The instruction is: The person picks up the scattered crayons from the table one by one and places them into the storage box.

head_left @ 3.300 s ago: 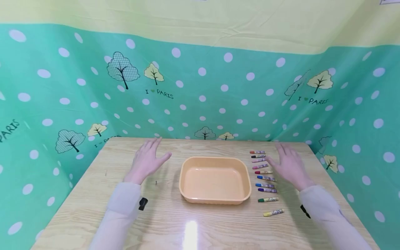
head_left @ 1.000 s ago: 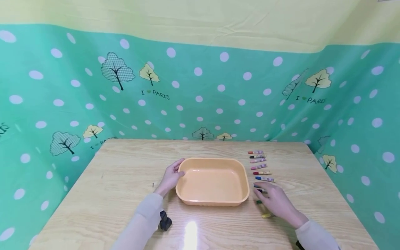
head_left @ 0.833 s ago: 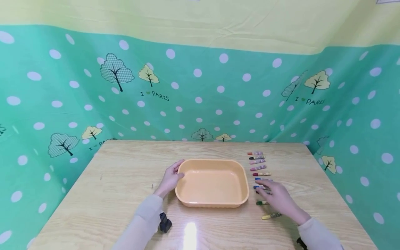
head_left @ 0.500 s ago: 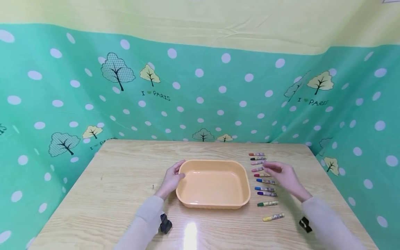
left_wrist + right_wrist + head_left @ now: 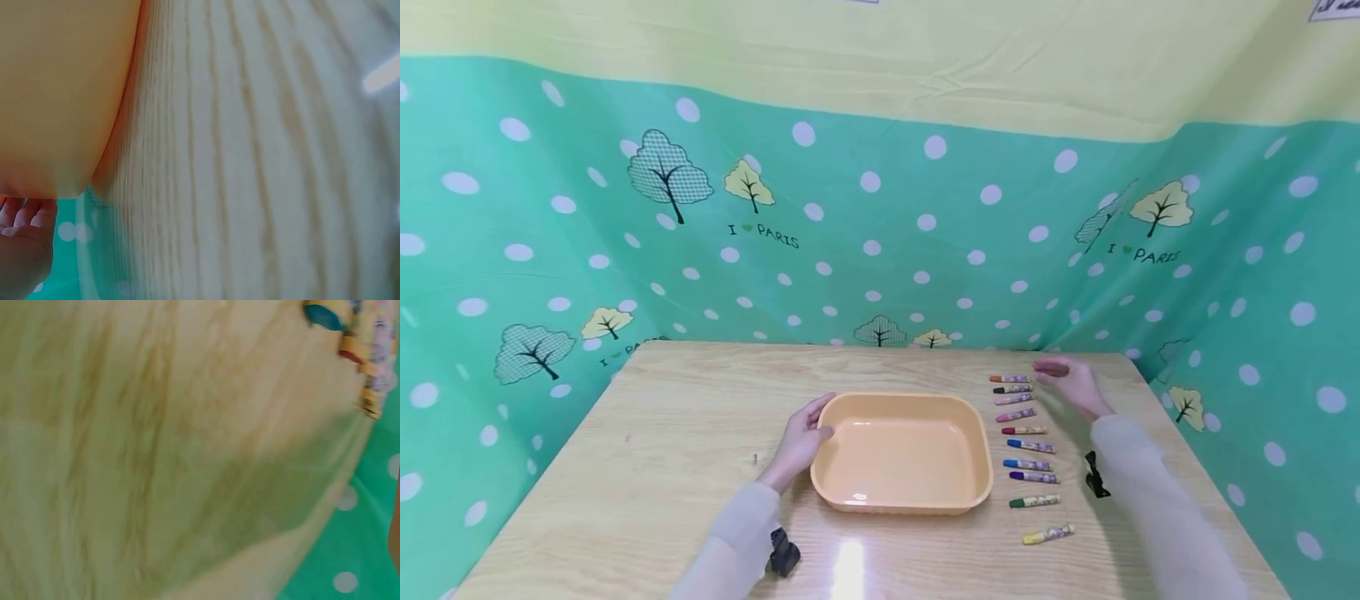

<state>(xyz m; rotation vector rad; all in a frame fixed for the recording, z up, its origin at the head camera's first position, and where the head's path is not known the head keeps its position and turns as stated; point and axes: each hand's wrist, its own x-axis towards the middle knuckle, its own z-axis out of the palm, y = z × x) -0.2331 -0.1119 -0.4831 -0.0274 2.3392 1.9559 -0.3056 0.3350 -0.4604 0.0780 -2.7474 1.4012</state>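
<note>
A peach plastic tray (image 5: pixel 901 498) stands on the wooden table. My left hand (image 5: pixel 801 437) holds its left wall, thumb at the rim and fingers along the outside; the left wrist view shows the fingers (image 5: pixel 42 215) at the wall. To the right of the tray lies a column of several crayons, from an orange crayon (image 5: pixel 1010 379) and a black crayon (image 5: pixel 1012 389) at the back to a green crayon (image 5: pixel 1034 502) and a yellow crayon (image 5: pixel 1048 534) in front. My right hand (image 5: pixel 1071 385) hovers by the orange crayon's right end, fingers loosely bent, nothing seen in them.
Between these ends lie a red crayon (image 5: pixel 1024 431), a blue crayon (image 5: pixel 1031 447) and a purple crayon (image 5: pixel 1034 477), among others. A green dotted curtain (image 5: pixel 880 250) hangs behind the table (image 5: pixel 685 467) and along its sides.
My left hand has come from the left onto the tray's wall. My right hand has passed from the front crayons along the column to the back one. The crayons lie as before.
</note>
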